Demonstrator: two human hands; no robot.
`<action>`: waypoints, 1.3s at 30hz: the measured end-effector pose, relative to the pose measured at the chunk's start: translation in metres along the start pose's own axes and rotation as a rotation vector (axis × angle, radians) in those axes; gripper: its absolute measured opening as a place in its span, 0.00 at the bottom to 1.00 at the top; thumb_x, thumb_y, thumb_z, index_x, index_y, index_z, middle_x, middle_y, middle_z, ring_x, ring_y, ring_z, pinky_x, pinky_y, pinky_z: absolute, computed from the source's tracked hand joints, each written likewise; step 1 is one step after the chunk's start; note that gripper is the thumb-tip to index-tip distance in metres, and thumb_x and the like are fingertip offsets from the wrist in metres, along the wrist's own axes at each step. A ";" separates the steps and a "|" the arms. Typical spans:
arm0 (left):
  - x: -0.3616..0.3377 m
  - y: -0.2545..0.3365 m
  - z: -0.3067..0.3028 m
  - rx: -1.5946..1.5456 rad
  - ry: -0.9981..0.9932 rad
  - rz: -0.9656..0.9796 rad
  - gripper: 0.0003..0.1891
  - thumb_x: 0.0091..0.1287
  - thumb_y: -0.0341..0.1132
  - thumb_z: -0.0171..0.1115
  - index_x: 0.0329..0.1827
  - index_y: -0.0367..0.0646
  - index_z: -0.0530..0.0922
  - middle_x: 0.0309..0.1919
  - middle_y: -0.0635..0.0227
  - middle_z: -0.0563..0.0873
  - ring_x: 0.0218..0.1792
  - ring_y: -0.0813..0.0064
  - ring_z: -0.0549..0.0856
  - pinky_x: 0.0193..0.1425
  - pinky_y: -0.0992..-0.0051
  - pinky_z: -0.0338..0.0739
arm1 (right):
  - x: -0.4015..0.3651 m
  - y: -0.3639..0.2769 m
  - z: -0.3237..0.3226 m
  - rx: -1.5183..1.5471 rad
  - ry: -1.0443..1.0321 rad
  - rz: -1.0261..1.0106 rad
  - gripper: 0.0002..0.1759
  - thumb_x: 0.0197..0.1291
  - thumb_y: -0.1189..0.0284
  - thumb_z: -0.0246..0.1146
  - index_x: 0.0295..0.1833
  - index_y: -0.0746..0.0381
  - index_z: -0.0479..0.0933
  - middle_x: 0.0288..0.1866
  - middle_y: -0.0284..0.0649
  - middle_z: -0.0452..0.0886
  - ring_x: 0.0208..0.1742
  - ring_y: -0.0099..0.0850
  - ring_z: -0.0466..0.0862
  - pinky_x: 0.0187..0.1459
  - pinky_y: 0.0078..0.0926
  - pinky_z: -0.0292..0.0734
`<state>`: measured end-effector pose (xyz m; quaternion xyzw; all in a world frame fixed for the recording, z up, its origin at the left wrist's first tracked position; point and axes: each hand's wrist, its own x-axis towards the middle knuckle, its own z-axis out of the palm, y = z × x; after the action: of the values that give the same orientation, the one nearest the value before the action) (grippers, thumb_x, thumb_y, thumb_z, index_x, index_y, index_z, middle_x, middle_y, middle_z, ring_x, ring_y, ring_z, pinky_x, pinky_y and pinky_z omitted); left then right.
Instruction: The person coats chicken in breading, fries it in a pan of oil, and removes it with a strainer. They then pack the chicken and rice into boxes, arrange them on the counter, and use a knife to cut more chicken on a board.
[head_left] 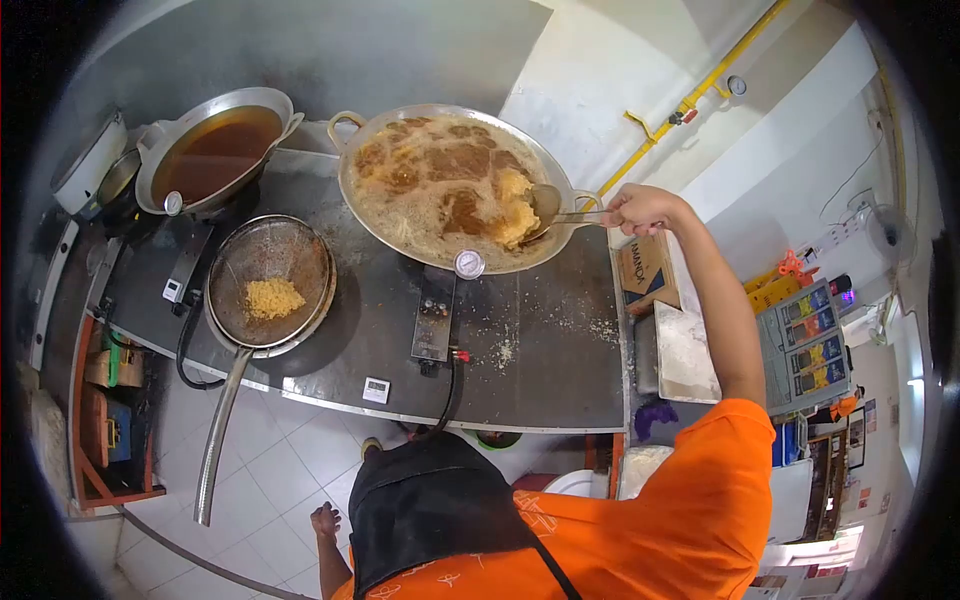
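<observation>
My right hand [640, 210] is closed around the handle of a metal skimmer [547, 203], reaching over from the right. The skimmer's head is at the right side of a large wok [352, 190] of bubbling, foaming oil. Golden fried bits [514, 208] are heaped against the head; part of it is hidden by them and the foam. A round dial thermometer [469, 263] sits at the wok's near rim. Down by my side hangs my left hand [326, 519], loosely curled with nothing visible in it, over the tiled floor.
A long-handled strainer [230, 300] holding golden bits rests on a bowl on the dark counter [540, 370]. Behind it stands a second wok [275, 100] of brown oil. A gas valve block [433, 325], a small timer [376, 390] and a cardboard box [645, 270] are around.
</observation>
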<state>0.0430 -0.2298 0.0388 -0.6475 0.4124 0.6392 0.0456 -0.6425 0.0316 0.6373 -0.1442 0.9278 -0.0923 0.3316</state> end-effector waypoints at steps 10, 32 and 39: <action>0.007 -0.028 -0.003 0.201 -0.056 -0.022 0.14 0.67 0.44 0.56 0.43 0.41 0.76 0.29 0.64 0.83 0.23 0.74 0.78 0.24 0.72 0.68 | -0.042 0.040 0.034 -0.099 0.146 -0.189 0.13 0.62 0.65 0.61 0.37 0.67 0.79 0.18 0.38 0.73 0.12 0.22 0.69 0.13 0.24 0.62; 0.001 0.007 0.004 0.196 0.000 -0.051 0.15 0.67 0.41 0.57 0.46 0.37 0.76 0.27 0.63 0.83 0.20 0.74 0.79 0.20 0.73 0.68 | -0.010 0.032 0.050 -0.678 0.704 -0.250 0.10 0.53 0.80 0.57 0.41 0.73 0.74 0.34 0.61 0.81 0.41 0.56 0.83 0.44 0.49 0.78; -0.028 0.007 0.001 0.097 0.110 -0.043 0.14 0.67 0.42 0.57 0.45 0.38 0.75 0.26 0.64 0.82 0.20 0.75 0.78 0.18 0.75 0.65 | 0.142 0.065 0.000 -0.614 0.334 -0.084 0.18 0.49 0.78 0.54 0.47 0.71 0.77 0.25 0.56 0.81 0.22 0.46 0.82 0.23 0.41 0.77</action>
<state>0.0424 -0.2202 0.0665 -0.6873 0.4309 0.5808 0.0678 -0.7608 0.0465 0.5365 -0.2583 0.9468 0.1553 0.1125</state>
